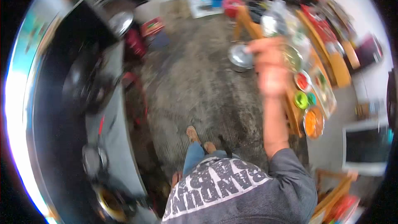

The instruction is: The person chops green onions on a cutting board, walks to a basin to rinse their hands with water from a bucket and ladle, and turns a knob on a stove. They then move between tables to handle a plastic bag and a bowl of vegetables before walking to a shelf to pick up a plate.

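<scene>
My right hand [271, 56] reaches out over the edge of a wooden table on the right, smeared by motion. One or more fingers seem to point left, toward a round silver metal pot [241, 57] that stands lower down. Whether the hand holds anything cannot be made out. Close to its right side is a glassy greenish bowl [292, 58]. A white bowl with red pieces [303, 81] is just beyond the wrist. At my left hip a small patch of skin, perhaps my left hand [175, 178], shows beside the shirt; its fingers are hidden.
Green cups [301, 99] and a metal bowl of orange pieces [313, 122] stand at the table's near end. On the left runs a grey counter [112, 137] with a pan [94, 159]. A red bucket [232, 6] stands at the back. A white-framed screen [367, 147] is at right.
</scene>
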Available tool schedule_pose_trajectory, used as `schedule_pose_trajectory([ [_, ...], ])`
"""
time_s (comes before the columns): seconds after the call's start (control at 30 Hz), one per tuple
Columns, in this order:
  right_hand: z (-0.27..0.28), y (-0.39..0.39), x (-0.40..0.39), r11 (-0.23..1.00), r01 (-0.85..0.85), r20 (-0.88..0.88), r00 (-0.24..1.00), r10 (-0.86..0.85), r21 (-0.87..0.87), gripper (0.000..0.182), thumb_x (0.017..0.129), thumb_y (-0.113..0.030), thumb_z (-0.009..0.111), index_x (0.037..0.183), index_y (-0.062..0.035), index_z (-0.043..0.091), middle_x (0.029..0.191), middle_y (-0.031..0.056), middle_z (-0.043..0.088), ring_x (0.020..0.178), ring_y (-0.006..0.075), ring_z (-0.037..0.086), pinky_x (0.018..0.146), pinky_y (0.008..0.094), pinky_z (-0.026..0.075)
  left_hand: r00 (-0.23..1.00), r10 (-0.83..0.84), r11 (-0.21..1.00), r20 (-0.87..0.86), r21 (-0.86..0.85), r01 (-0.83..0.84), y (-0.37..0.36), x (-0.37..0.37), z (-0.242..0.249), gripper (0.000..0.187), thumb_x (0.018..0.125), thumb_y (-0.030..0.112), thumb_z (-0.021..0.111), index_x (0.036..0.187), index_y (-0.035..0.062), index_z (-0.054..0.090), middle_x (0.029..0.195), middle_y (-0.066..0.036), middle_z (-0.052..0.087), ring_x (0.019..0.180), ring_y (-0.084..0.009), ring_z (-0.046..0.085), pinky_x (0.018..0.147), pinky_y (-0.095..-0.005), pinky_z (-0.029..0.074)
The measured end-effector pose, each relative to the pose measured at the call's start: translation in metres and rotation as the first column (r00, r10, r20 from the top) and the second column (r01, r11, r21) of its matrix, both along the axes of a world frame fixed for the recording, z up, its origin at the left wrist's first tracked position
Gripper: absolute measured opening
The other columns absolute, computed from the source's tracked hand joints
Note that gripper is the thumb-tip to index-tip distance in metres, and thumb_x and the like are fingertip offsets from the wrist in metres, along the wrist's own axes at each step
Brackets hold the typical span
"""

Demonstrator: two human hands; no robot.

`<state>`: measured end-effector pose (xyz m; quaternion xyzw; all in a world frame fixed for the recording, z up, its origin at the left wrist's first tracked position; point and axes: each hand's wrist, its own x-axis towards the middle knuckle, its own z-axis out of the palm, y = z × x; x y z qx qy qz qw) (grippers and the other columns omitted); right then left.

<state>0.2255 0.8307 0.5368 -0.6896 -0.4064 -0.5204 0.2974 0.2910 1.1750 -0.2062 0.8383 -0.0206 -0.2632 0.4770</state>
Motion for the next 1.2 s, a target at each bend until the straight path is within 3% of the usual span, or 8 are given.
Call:
schedule_pose_trajectory([
  [0.07,-0.063,-0.066,0.072,0.972,0.220,-0.464,0.855,-0.231,-0.079,0.026,0.095,-0.028,0.053,0.087,-0.0045,0.062,0.096,0.0112,0.064,0.083,0.0267,0.058,0.080,0.0390,0.048,0.989,-0.136,0.991,0.051,-0.006,0.136,-0.028,0.016,0.089,0.041,0.093,0.042,0.060,0.097,0.0024,0.071,0.094,-0.016,0.070,0.089,-0.0296,0.066,0.080,-0.0450,0.048],
  [0.2,-0.341,-0.090,0.019,0.553,0.089,-0.549,-0.324,-0.771,-0.829,0.051,0.092,-0.046,0.051,0.099,0.0002,0.073,0.110,0.0249,0.069,0.110,0.0389,0.064,0.091,0.0493,0.050,0.703,-0.552,0.809,0.448,0.086,0.581,0.023,0.093,0.121,0.041,0.094,0.042,0.060,0.094,0.0020,0.071,0.086,-0.014,0.068,0.085,-0.0278,0.065,0.076,-0.0465,0.047],
  [0.27,-0.619,-0.142,-0.069,0.636,0.009,-0.632,-0.121,-0.765,-0.771,0.038,0.088,-0.029,0.053,0.092,0.0029,0.073,0.093,0.0261,0.071,0.089,0.0419,0.070,0.078,0.0525,0.054,0.351,-0.722,0.618,0.597,0.328,0.714,0.050,0.121,0.145,0.036,0.094,0.038,0.061,0.092,0.0023,0.068,0.080,-0.011,0.066,0.078,-0.0260,0.064,0.070,-0.0449,0.048],
  [0.33,-0.447,-0.106,-0.142,0.720,0.122,-0.664,-0.512,-0.544,-0.683,0.042,0.085,-0.033,0.056,0.094,0.0048,0.071,0.098,0.0269,0.071,0.094,0.0416,0.069,0.082,0.0529,0.053,0.776,-0.582,0.808,0.242,0.284,0.517,0.022,0.116,0.181,0.035,0.094,0.035,0.060,0.094,0.0009,0.067,0.080,-0.014,0.067,0.075,-0.0293,0.065,0.068,-0.0464,0.049],
  [0.43,-0.460,-0.069,-0.206,0.775,0.315,-0.651,-0.742,-0.158,-0.547,0.059,0.088,-0.054,0.057,0.121,-0.0069,0.068,0.116,0.0191,0.069,0.105,0.0373,0.066,0.082,0.0515,0.053,0.982,-0.181,0.913,-0.055,0.361,0.189,-0.002,0.213,0.163,0.032,0.094,0.030,0.058,0.097,-0.0012,0.064,0.081,-0.018,0.069,0.071,-0.0344,0.067,0.064,-0.0486,0.051],
  [0.73,-0.441,0.130,-0.249,0.569,0.441,-0.652,-0.721,-0.235,-0.694,0.081,0.088,-0.027,0.067,0.157,-0.0154,0.027,0.155,0.0142,0.038,0.124,0.0344,0.057,0.105,0.0475,0.044,-0.036,-0.947,0.143,0.320,0.518,0.843,-0.086,0.217,0.449,0.072,0.074,0.006,0.069,0.141,0.0059,0.044,0.127,-0.023,0.057,0.113,-0.0412,0.059,0.093,-0.0484,0.051],
  [0.9,-0.466,0.139,-0.270,0.526,0.783,-0.943,-0.257,-0.210,-0.331,0.077,0.088,-0.011,0.059,0.157,-0.0121,0.026,0.157,0.0156,0.035,0.132,0.0339,0.048,0.109,0.0452,0.039,-0.103,-0.991,-0.036,0.089,0.560,0.828,-0.030,0.176,0.421,0.070,0.087,0.004,0.056,0.152,0.0046,0.031,0.129,-0.025,0.055,0.113,-0.0405,0.059,0.095,-0.0468,0.051],
  [1.2,-0.268,0.073,-0.213,0.699,0.480,-0.844,-0.222,-0.488,-0.530,0.087,0.073,0.007,0.051,0.156,-0.0046,0.027,0.162,0.0171,0.022,0.149,0.0323,0.025,0.121,0.0462,0.021,0.299,-0.954,0.294,-0.014,0.145,0.945,-0.055,0.155,0.529,0.047,0.098,0.013,0.044,0.145,0.0031,0.042,0.131,-0.029,0.053,0.119,-0.0423,0.055,0.103,-0.0465,0.045],
])
